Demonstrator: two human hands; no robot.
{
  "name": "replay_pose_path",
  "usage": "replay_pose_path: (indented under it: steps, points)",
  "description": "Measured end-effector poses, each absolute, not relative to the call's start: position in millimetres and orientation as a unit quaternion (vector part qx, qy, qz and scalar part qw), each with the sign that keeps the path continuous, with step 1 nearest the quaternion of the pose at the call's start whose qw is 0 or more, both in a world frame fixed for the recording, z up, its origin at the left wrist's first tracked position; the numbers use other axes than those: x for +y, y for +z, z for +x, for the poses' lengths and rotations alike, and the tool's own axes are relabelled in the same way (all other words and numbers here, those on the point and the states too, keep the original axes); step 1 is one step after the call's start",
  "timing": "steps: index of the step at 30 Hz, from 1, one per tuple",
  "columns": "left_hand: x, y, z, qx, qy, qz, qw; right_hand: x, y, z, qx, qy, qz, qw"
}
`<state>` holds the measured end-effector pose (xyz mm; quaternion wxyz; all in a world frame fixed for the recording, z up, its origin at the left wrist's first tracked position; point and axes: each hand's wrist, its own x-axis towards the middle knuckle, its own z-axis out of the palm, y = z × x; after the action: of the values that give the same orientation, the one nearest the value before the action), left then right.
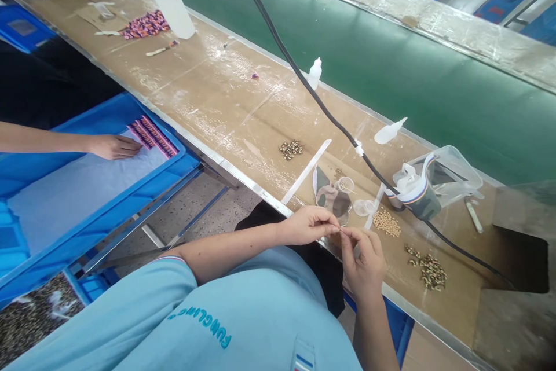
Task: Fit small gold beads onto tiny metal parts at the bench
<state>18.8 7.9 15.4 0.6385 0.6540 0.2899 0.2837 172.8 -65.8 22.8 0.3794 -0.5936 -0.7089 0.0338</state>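
Observation:
At the table's front edge my left hand (309, 225) and my right hand (365, 255) meet, fingertips pinched together. Whatever lies between them is too small to make out. Just beyond them is a patterned cloth (333, 200), with a small clear round dish (346, 185) on its far side and another clear round piece (363, 207) beside it. Right of these is a pile of small tan beads (386, 223). A heap of small dark-and-cream curved pieces (433, 271) sits farther right, and a similar, smaller heap (291, 150) lies to the left.
A black cable (299, 73) crosses above the table (208, 105). Squeeze bottles (315, 73) and a clear plastic box (456, 171) stand along the back. At left, another person's hand (115, 146) rests in a blue tray (87, 209) near pink-and-purple pieces (154, 136).

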Motion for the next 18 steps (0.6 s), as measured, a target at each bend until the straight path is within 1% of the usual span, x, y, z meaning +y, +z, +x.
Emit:
replay_pose_path:
  steps: [8, 14, 18]
  points:
    - [15.0, 15.7, 16.6, 0.273, 0.221, 0.705, 0.617, -68.8, 27.6, 183.0, -0.749, 0.082, -0.569, 0.331]
    - [17.3, 14.0, 17.5, 0.263, 0.212, 0.711, 0.617, -70.1, 29.3, 185.7, -0.745, 0.109, -0.57, 0.327]
    - [17.5, 15.3, 17.5, 0.274, 0.206, 0.679, 0.649, -70.4, 28.0, 183.2, -0.737, 0.101, -0.579, 0.334]
